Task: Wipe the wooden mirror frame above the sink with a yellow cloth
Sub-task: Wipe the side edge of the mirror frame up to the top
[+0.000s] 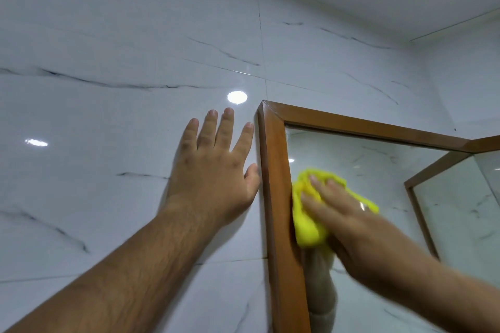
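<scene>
The marble-tiled wall [108, 116] bears a wooden mirror frame [273, 170], with the left hand [213, 170] flat beside it.

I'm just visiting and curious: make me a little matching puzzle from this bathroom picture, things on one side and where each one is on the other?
Things:
1. left hand
2. right hand
3. yellow cloth
4. wooden mirror frame

Places:
A. pressed under a palm at the frame's inner edge
B. flat on the marble wall tile
C. around the mirror glass
D. on top of the cloth

Pairs: 1-B, 2-D, 3-A, 4-C
</scene>
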`<state>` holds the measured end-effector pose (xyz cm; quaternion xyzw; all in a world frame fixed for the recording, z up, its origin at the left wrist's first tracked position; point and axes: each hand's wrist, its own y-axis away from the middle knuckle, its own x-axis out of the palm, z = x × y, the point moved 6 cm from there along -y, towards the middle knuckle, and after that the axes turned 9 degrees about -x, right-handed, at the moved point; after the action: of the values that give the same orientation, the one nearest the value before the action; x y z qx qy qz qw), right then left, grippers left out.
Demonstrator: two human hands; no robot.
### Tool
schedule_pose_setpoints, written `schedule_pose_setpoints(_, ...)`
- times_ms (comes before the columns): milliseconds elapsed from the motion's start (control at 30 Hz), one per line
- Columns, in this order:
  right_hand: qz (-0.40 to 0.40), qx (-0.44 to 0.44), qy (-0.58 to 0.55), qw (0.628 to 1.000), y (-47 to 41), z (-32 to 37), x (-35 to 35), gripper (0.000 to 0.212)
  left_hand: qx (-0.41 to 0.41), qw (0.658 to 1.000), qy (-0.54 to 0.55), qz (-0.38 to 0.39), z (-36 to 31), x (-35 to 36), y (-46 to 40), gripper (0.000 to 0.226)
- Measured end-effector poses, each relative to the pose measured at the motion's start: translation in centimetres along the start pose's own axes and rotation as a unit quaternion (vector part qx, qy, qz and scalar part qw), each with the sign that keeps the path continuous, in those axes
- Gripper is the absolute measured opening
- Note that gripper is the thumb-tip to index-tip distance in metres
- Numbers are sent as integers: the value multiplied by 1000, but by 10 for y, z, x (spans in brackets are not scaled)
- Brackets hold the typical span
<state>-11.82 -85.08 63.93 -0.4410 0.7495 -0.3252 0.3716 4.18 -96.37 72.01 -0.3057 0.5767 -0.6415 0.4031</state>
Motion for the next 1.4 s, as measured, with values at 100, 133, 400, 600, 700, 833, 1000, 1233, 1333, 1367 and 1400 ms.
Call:
schedule_pose_setpoints(100,1,55,-17,998,-57,-32,-16,73,-2,1000,3,-4,1,1,0,75)
schedule_pose_setpoints(133,-4,62,-19,998,-70,-38,-20,69,-1,1000,4,-8,0,1,-1,75)
schedule_pose_setpoints(400,-18,-43,-118,992,16,10,3,58,7,1000,6,-13,1,1,2,74)
schedule_pose_setpoints(600,7,-1,-115,993,-41,-20,-16,87,-2,1000,1,-10,1,1,1,76)
schedule_pose_setpoints(700,-19,17,-98,995,-83,-44,-26,90,-1,1000,5,-12,1,0,2,77)
schedule_pose_setpoints(833,-6,-32,-130,991,-36,-27,-10,83,-2,1000,6,-13,0,0,2,76)
schedule_pose_setpoints(1000,61,-71,-150,984,51,21,47,84,-2,1000,-2,-5,1,1,2,76)
schedule_pose_setpoints(1233,-41,23,-115,992,-83,-39,-29,76,-3,1000,-1,-13,1,-3,2,76)
schedule_pose_setpoints(1333,-35,16,-104,994,-79,-35,-24,78,-4,1000,-5,-24,1,-2,2,75)
schedule_pose_setpoints(1367,-34,2,-125,992,-61,-26,-16,79,-4,1000,-6,-22,1,-2,1,74)
schedule_pose_setpoints(1400,-26,-4,-145,989,-40,-13,-9,81,-3,1000,-9,-18,1,-1,0,73)
